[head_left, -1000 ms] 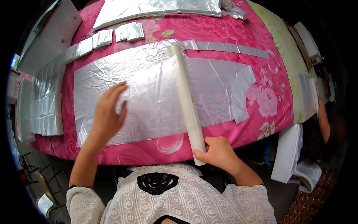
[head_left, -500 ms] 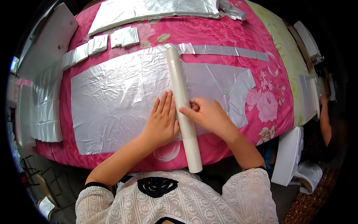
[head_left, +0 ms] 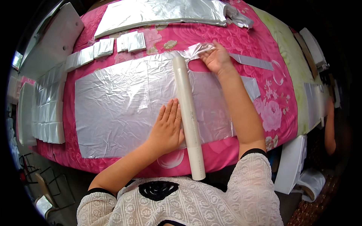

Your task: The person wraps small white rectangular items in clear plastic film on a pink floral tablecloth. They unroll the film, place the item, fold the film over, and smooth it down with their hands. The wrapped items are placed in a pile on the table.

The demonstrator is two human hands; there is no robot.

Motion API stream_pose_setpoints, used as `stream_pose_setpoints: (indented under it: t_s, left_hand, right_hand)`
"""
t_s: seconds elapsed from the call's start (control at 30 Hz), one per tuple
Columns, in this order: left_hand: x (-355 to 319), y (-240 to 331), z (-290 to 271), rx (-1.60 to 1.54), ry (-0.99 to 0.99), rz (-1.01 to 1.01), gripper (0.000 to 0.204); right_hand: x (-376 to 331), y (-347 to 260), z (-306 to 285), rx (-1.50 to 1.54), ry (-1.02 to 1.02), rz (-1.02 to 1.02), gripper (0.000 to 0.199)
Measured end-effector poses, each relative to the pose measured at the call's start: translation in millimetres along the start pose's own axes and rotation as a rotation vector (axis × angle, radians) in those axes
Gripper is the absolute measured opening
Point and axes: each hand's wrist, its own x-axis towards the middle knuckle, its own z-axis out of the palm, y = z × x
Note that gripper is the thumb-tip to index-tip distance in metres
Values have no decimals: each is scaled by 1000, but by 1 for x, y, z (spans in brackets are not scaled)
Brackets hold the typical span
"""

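A thin, translucent whitish plastic apron (head_left: 113, 109) lies spread flat, wrinkled and shiny. Across it, running from far to near, rests a long pale tube (head_left: 187, 116), its near end past the table edge. My left hand (head_left: 167, 126) is flat on the apron, fingers together and stretched, right along the tube's left side. Beyond the tube's far end, my right hand (head_left: 215, 58) has its fingers curled around the crumpled plastic strap (head_left: 198, 49) at the apron's far edge. The strap's loose tail (head_left: 254, 61) stretches to the right of that hand. My right forearm hides part of the apron's right end.
A pink flowered cloth (head_left: 211, 34) covers the table. At the back lies a thick stack of plastic sheets (head_left: 158, 15). Small folded packets (head_left: 102, 47) line the far left, near piled packets (head_left: 49, 109) and a white foam board (head_left: 56, 41). Another person's arm (head_left: 330, 132) shows far right.
My right hand has left the tube and reached away to the far edge, where it now grips the strap and bunches it up. My left hand stays flat beside the tube.
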Motion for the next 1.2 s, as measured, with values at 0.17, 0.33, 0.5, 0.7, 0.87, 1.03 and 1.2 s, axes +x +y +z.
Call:
stream_pose_setpoints:
  t_s: [0.17,0.33,0.5,0.7,0.87,1.03,1.2]
  left_hand:
    - [1,2,-2,-34,38,0,65]
    - [3,4,-2,-49,47,1,64]
    - [0,4,-2,-38,56,-7,64]
    - [-1,4,-2,-69,50,-6,67]
    - [-1,2,5,-91,278,115,60]
    - [3,-9,31,241,255,82,57]
    - [-34,5,-29,-248,189,199,47]
  right_hand:
    - [42,-125,-83,145,254,-250,47]
    - [28,-236,-156,189,409,-530,50]
    - [-14,-211,-51,111,256,-663,49]
    - [-61,-34,71,-576,-556,-648,46]
    - [-128,158,149,-1001,-857,-313,80]
    - [-167,247,193,-1529,-1166,-466,90]
    - [-155,241,196,-1651,-1270,-283,84]
